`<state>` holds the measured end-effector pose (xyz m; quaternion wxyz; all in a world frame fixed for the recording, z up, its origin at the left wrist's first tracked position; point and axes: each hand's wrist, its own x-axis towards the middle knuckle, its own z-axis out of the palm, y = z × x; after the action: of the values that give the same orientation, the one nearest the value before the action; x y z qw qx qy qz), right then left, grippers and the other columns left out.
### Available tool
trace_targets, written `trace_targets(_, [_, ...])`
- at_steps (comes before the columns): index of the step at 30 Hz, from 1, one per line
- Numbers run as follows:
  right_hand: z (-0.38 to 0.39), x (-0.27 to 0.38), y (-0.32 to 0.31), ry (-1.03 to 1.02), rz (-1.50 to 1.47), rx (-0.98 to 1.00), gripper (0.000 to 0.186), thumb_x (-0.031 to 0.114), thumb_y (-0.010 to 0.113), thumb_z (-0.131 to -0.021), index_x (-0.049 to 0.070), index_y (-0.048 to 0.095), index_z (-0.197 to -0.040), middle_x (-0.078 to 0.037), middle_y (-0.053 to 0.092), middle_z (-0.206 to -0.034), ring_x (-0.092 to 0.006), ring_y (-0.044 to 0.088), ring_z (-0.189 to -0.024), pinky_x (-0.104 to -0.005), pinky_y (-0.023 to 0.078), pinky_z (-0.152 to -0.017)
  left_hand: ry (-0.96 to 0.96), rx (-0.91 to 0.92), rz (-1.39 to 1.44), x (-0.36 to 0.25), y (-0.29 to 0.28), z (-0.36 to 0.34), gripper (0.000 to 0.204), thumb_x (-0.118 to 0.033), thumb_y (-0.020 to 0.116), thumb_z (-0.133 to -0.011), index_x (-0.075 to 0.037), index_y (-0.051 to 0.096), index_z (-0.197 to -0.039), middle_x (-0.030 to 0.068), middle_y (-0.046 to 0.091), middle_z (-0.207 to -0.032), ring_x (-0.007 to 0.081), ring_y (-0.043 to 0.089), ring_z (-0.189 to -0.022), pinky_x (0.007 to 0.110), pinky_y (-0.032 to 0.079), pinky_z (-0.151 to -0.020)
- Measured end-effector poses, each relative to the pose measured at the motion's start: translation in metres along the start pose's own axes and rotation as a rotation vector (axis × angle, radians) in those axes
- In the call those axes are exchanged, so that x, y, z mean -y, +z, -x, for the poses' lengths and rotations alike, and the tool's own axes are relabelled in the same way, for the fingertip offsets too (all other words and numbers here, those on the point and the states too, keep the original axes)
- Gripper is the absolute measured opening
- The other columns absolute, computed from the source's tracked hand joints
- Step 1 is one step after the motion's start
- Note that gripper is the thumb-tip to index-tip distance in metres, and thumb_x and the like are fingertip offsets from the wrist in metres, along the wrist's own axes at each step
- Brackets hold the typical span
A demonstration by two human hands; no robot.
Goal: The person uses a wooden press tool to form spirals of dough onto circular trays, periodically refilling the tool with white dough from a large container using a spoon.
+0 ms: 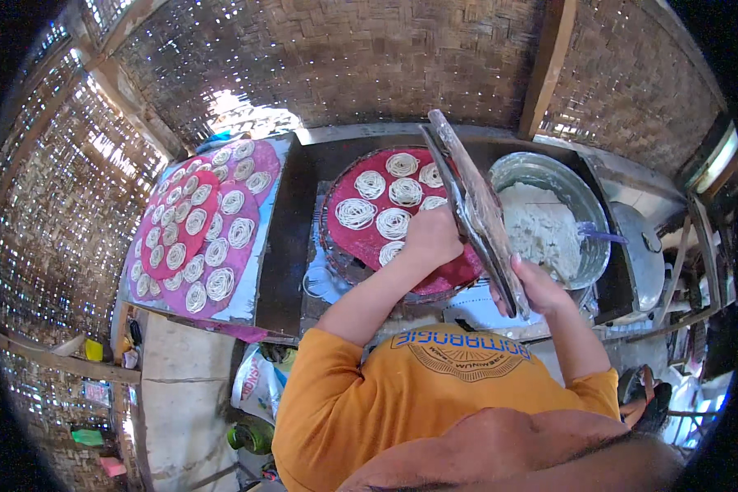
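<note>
My right hand (541,287) is closed around the near end of a long wooden hand press (484,213), made of two dough-smeared bars lying close together. My left hand (435,238) is closed at the press's middle, its fingers partly hidden. The press is held tilted over the right part of a round tray lined with a red sheet (348,176). Several white nests of thin dough strands (393,223) lie on that sheet, some close to my left hand. Right of the press, a large metal basin (600,201) holds white dough (541,230) and a purple-handled utensil (603,236).
To the left, a board carries purple and red sheets (250,205) covered with more strand nests. A metal lid or pot (640,254) stands beyond the basin at right. Woven bamboo walls (344,66) close in the back and left. A white sack (257,384) sits below the table.
</note>
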<state>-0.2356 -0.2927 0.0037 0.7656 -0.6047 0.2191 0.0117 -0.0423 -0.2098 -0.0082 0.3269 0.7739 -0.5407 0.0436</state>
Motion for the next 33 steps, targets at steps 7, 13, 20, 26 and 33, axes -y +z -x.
trace_targets(7, [-0.016,0.093,-0.001,-0.862,1.082,-0.795,0.045,0.032,0.057,-0.075,-0.003,0.046,-0.101,-0.021,0.052,-0.089,-0.0324,0.051,-0.089,-0.0394,0.04,-0.078,0.406,0.053,-0.09,-0.046,0.002,-0.016,0.012,-0.009,0.058,-0.057,-0.005,0.054,-0.068,0.0122,0.057,-0.065,0.0279,0.057,-0.063,0.037,0.044,-0.068])
trace_targets(13, [0.042,0.106,0.022,-1.06,1.483,-0.335,0.052,0.008,0.064,-0.062,0.0,0.037,-0.106,-0.013,0.052,-0.079,-0.0251,0.052,-0.074,-0.0349,0.042,-0.068,0.589,0.068,0.113,-0.052,-0.017,-0.025,0.014,-0.016,0.062,-0.055,-0.007,0.052,-0.06,0.01,0.052,-0.052,0.0265,0.055,-0.05,0.037,0.044,-0.046])
trace_targets(20, [0.084,0.123,-0.04,-0.805,0.987,-0.55,0.05,0.006,0.059,-0.066,0.003,0.034,-0.109,-0.004,0.049,-0.075,-0.0132,0.05,-0.064,-0.0265,0.042,-0.058,0.675,-0.049,-0.095,-0.057,-0.017,-0.028,0.024,-0.025,0.068,-0.056,-0.007,0.053,-0.061,0.0086,0.052,-0.051,0.0263,0.055,-0.048,0.037,0.044,-0.046])
trace_targets(26, [0.117,0.104,-0.09,-1.354,0.137,-1.035,0.038,0.005,0.055,-0.073,0.003,0.034,-0.104,-0.009,0.053,-0.074,-0.0169,0.055,-0.065,-0.0278,0.045,-0.058,0.004,0.557,1.494,-0.015,0.014,-0.045,0.021,-0.011,0.061,-0.073,0.0,0.055,-0.09,0.0112,0.058,-0.088,0.0167,0.058,-0.07,0.031,0.051,-0.065])
trace_targets(33, [0.037,0.047,-0.059,-1.384,-0.561,-0.714,0.023,0.008,0.052,-0.08,0.009,0.035,-0.096,-0.01,0.055,-0.088,-0.0254,0.054,-0.091,-0.0346,0.047,-0.071,0.612,0.218,1.788,-0.056,0.022,-0.065,0.04,-0.033,0.065,-0.071,-0.022,0.052,-0.107,0.0082,0.04,-0.125,0.0374,0.031,-0.118,0.053,0.028,-0.096])
